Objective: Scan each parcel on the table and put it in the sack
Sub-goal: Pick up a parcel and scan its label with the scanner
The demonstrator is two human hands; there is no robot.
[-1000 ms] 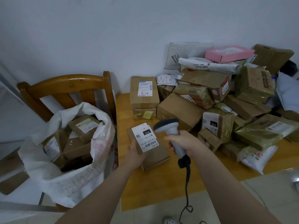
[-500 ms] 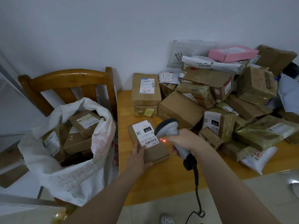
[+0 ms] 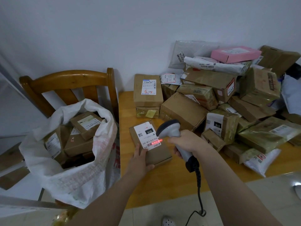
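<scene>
A plain pale wall (image 3: 81, 30) was recorded from 9 to 3 o'clock, unmarked and lit evenly but dimly. At 9 o'clock a varnished orange-brown wooden chair (image 3: 65, 79) was noted, with a curved top rail and flat slats. Its right post was just beside the left edge of the table (image 3: 171, 185). The table's yellow-orange wooden top was set against the wall, and its near edge was seen running toward 4 o'clock. A floor (image 3: 260, 193) of pale glossy tiles was observed from 5 to 6 o'clock. A bright glare (image 3: 296, 185) was noted on it at 4 o'clock. A grey slanted strip (image 3: 9, 75) was seen at the 9 o'clock edge, its kind not determined.
</scene>
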